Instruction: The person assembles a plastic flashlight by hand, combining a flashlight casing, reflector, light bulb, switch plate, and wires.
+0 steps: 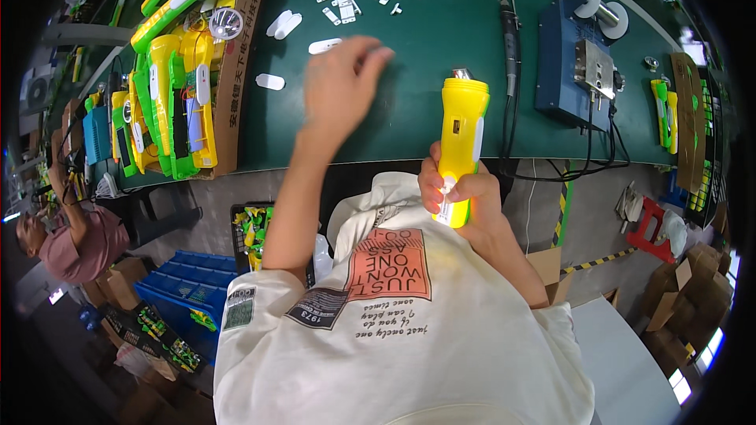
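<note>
A yellow flashlight housing (463,122) with green edges stands upright in my right hand (465,193), its threaded open end up. My fingers and thumb wrap its lower part. A small dark rectangular slot shows on its front, and a small white piece (446,187) sits by my thumb above a white strip. Over the table, my left hand (342,83) is curled with thumb and fingers drawn together; whatever they hold is hidden. Beside it lie white oval covers (270,81), one partly behind the hand. Small white plastic parts (345,8) are scattered farther off.
A cardboard box (246,55) full of yellow-green flashlight housings (161,86) stands at the left. On the green table (441,16) a soldering iron (510,39) lies right of centre, beside a blue device (568,55) with a wire spool and black cables. A co-worker (79,236) is at far left.
</note>
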`<state>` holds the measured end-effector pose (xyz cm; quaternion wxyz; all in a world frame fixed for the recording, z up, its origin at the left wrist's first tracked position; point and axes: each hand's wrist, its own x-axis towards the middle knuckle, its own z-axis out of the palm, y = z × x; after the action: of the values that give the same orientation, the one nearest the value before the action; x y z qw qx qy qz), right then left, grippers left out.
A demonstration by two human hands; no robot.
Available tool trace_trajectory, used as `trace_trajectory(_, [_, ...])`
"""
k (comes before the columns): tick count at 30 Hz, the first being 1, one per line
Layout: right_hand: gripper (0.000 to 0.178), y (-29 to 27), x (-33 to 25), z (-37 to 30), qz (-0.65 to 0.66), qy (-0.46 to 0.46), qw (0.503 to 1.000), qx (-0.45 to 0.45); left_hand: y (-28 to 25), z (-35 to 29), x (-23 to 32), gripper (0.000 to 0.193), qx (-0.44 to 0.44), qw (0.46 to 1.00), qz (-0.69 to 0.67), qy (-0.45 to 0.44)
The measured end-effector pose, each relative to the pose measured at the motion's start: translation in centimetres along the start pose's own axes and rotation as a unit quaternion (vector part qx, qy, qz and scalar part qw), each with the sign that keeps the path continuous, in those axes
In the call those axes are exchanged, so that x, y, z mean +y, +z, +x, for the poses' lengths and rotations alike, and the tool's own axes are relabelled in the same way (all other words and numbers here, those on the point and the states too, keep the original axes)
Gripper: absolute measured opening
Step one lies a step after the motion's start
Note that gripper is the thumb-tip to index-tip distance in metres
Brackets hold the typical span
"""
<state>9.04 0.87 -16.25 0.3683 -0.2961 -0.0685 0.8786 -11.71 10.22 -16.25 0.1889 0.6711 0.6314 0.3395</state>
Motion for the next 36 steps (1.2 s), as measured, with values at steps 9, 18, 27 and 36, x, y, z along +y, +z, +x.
trace_trajectory(9, [0.047,-0.5,-0.5,-0.4,-0.018,-0.057,0.998,0.022,-0.6,6.8,-3.4,0.018,0.035,0.993,0.068,0.087])
trace_trajectory(18, [0.045,-0.3,-0.7,-0.7,-0.001,-0.034,0.999,0.01,3.9,7.8,-3.0,0.015,0.037,0.974,0.11,0.197])
trace_trajectory(27, [0.048,-0.9,-1.3,-0.7,0.047,-0.026,0.998,-0.034,-0.4,1.1,4.3,0.007,-0.292,0.89,-0.349,-0.018])
trace_trajectory(36, [0.05,-0.2,-1.4,-1.0,-0.021,-0.017,0.999,-0.042,0.1,-2.0,6.6,0.01,-0.275,0.918,-0.285,-0.004])
